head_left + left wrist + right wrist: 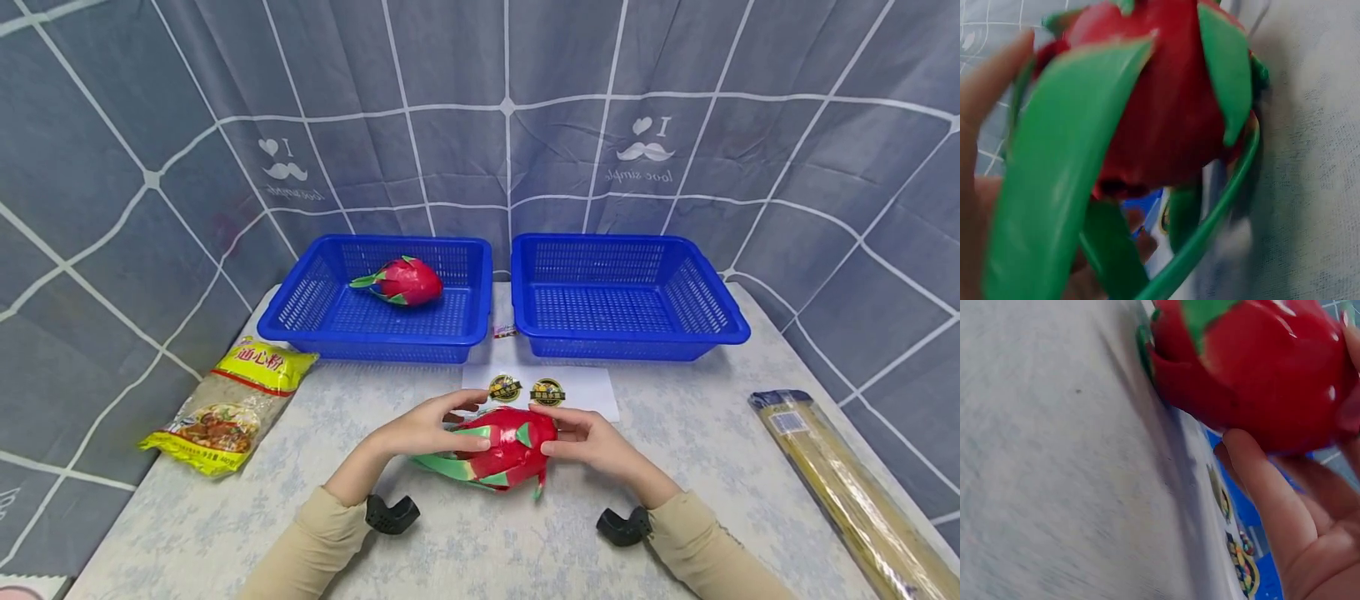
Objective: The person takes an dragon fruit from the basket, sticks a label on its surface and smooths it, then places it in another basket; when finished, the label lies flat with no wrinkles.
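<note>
A red dragon fruit (514, 446) with green scales is near the middle of the table, on its side, between both hands. My left hand (431, 429) grips its leafy end, thumb on the near side and fingers behind; in the left wrist view long green scales (1060, 169) hide part of that hand. My right hand (592, 442) holds the rounded end between thumb and fingers; its fingertips (1241, 444) touch the red skin in the right wrist view. Just behind the fruit lies a white sheet (592, 408) with two round black-and-gold stickers (548, 392).
At the back stand two blue baskets: the left basket (375, 339) holds another dragon fruit (412, 282), beside the right basket (630, 340). A yellow-labelled pasta bag (232, 404) lies at left, a long noodle pack (847, 492) at right. A tiled-pattern curtain (465, 158) hangs behind.
</note>
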The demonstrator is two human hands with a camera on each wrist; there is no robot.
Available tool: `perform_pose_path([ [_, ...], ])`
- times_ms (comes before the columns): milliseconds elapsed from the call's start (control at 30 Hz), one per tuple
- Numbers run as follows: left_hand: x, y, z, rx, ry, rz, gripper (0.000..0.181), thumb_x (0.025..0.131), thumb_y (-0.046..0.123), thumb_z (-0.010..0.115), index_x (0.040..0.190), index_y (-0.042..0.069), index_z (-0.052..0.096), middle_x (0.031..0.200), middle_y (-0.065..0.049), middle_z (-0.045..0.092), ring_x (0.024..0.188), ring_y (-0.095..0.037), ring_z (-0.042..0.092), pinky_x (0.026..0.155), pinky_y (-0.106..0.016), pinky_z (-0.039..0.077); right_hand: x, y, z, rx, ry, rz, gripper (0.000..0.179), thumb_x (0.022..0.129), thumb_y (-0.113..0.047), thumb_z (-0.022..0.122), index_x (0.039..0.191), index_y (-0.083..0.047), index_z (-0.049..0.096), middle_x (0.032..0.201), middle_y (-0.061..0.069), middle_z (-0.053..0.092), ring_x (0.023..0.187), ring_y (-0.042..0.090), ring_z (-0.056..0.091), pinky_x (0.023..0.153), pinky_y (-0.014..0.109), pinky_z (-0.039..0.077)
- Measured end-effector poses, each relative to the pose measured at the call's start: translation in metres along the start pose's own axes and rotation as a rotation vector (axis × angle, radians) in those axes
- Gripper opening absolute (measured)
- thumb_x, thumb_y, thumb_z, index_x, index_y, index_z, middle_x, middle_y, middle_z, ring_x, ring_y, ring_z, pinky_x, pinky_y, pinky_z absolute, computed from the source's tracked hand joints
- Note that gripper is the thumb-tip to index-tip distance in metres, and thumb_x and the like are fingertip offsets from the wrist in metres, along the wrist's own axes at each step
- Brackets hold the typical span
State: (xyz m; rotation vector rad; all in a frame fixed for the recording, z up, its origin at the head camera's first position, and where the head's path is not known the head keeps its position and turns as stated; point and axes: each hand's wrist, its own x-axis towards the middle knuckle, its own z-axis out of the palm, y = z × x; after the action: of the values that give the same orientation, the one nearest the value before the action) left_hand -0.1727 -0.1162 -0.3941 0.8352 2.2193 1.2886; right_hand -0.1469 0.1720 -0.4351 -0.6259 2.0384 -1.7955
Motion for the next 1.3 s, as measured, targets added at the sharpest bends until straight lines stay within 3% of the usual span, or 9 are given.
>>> perform_pose_path([
  [100, 0.0, -0.002, 0.0, -0.045, -0.094, -0.018, 0.084, 0.08, 0.039, 0.072, 0.145, 0.004, 0.031, 0.144, -0.012, 0.039, 0.129, -0.027, 0.04, 0.1, -0.041, 0.038, -0.002, 0.0, -0.001, 0.005, -0.036, -0.045, 0.061, 0.082, -0.008, 0.072, 0.136, 0.003, 0.045, 0.134, 0.027, 0.046, 0.106, 0.021, 0.061, 0.086, 0.032, 0.05],
  [167, -0.001, -0.001, 0.0, -0.03, -0.104, -0.019, 0.087, 0.077, 0.038, 0.075, 0.145, 0.006, 0.032, 0.143, -0.007, 0.042, 0.129, -0.025, 0.04, 0.1, -0.04, 0.037, -0.002, 0.001, -0.002, 0.024, -0.064, -0.087, 0.063, 0.081, -0.005, 0.073, 0.136, 0.004, 0.045, 0.136, 0.027, 0.044, 0.108, 0.02, 0.06, 0.087, 0.034, 0.049],
  [267, -0.001, 0.001, 0.001, 0.067, -0.05, 0.025, 0.089, 0.07, 0.037, 0.081, 0.143, 0.009, 0.038, 0.138, 0.0, 0.047, 0.126, -0.019, 0.042, 0.098, -0.037, 0.04, -0.002, 0.003, -0.003, 0.02, -0.079, -0.167, 0.063, 0.078, -0.001, 0.074, 0.135, 0.005, 0.046, 0.139, 0.024, 0.042, 0.115, 0.017, 0.055, 0.091, 0.034, 0.047],
  [433, 0.0, 0.005, 0.009, 0.244, 0.096, 0.128, 0.091, 0.06, 0.044, 0.086, 0.137, 0.015, 0.049, 0.134, 0.002, 0.049, 0.123, -0.017, 0.043, 0.091, -0.041, 0.046, -0.002, 0.004, -0.007, -0.032, -0.072, -0.29, 0.061, 0.078, 0.003, 0.073, 0.133, 0.006, 0.047, 0.141, 0.022, 0.04, 0.126, 0.014, 0.045, 0.098, 0.031, 0.041],
  [600, 0.002, 0.004, 0.02, 0.322, 0.18, 0.225, 0.089, 0.055, 0.048, 0.088, 0.132, 0.022, 0.053, 0.132, 0.005, 0.048, 0.122, -0.012, 0.04, 0.09, -0.04, 0.046, -0.001, 0.001, -0.012, -0.014, -0.082, -0.3, 0.065, 0.081, 0.005, 0.069, 0.138, 0.006, 0.039, 0.141, 0.027, 0.037, 0.127, 0.016, 0.044, 0.098, 0.031, 0.04],
  [800, 0.007, 0.002, 0.027, 0.418, 0.213, 0.335, 0.093, 0.051, 0.047, 0.09, 0.129, 0.017, 0.051, 0.131, -0.003, 0.047, 0.123, -0.015, 0.037, 0.096, -0.043, 0.041, -0.002, 0.0, -0.017, -0.016, -0.093, -0.323, 0.052, 0.08, 0.007, 0.069, 0.129, 0.007, 0.05, 0.141, 0.021, 0.041, 0.128, 0.019, 0.044, 0.1, 0.032, 0.039],
  [933, 0.006, 0.002, 0.024, 0.36, 0.186, 0.347, 0.081, 0.058, 0.044, 0.088, 0.126, 0.019, 0.053, 0.128, 0.004, 0.048, 0.121, -0.013, 0.039, 0.096, -0.042, 0.042, -0.002, -0.003, -0.018, -0.053, -0.112, -0.307, 0.051, 0.077, 0.005, 0.072, 0.125, 0.002, 0.055, 0.142, 0.017, 0.041, 0.129, 0.02, 0.042, 0.101, 0.034, 0.038],
  [1100, 0.006, 0.0, 0.017, 0.23, 0.152, 0.314, 0.06, 0.072, 0.037, 0.081, 0.125, 0.019, 0.058, 0.127, 0.007, 0.052, 0.121, -0.013, 0.044, 0.094, -0.043, 0.044, -0.002, -0.004, -0.018, -0.104, -0.116, -0.274, 0.058, 0.079, 0.001, 0.072, 0.131, -0.001, 0.048, 0.139, 0.018, 0.041, 0.127, 0.019, 0.043, 0.098, 0.036, 0.042],
  [1300, 0.007, -0.003, 0.007, 0.1, 0.127, 0.225, 0.045, 0.087, 0.027, 0.068, 0.128, 0.01, 0.058, 0.129, 0.0, 0.056, 0.123, -0.017, 0.046, 0.099, -0.042, 0.039, -0.002, -0.006, -0.023, -0.065, -0.006, -0.209, 0.04, 0.09, -0.002, 0.06, 0.128, 0.006, 0.049, 0.129, 0.031, 0.047, 0.118, 0.018, 0.052, 0.094, 0.033, 0.045],
])
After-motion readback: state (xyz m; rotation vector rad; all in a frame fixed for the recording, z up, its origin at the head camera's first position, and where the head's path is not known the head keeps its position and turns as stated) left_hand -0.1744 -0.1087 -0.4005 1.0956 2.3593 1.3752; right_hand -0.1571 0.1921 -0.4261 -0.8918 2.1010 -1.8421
